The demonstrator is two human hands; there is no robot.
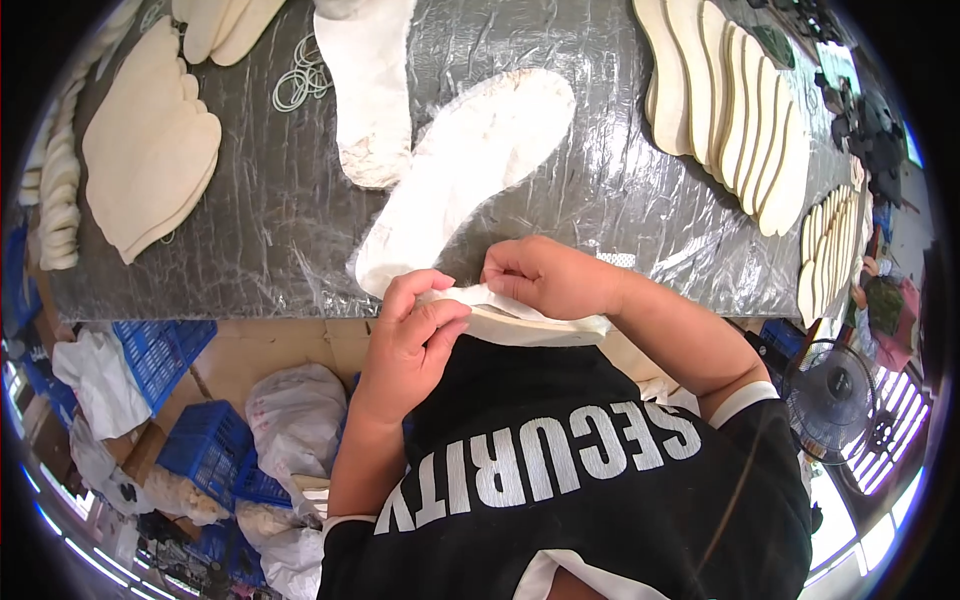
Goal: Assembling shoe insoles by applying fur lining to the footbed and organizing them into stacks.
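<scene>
At the table's near edge, close to my body, both my hands are on a pale insole [535, 330] seen almost edge-on, with a white layer of material along its upper side. My left hand [415, 335] pinches its left end between thumb and fingers. Higher and to the right, my right hand [545, 280] is closed on the white layer, fingers curled in. Just beyond my hands, a fluffy white insole [470, 170] lies slantwise on the table. A second white insole [368, 90] lies beside it, pointing away from me.
Dark plastic film covers the table [290, 240]. Fanned cream insoles [150, 140] lie left, and another overlapping row [730, 110] right. Pale rubber bands [302, 80] sit at the back. Blue crates [205, 440] and bags [295, 420] stand lower left; a fan [830, 400] and another person [890, 320] are right.
</scene>
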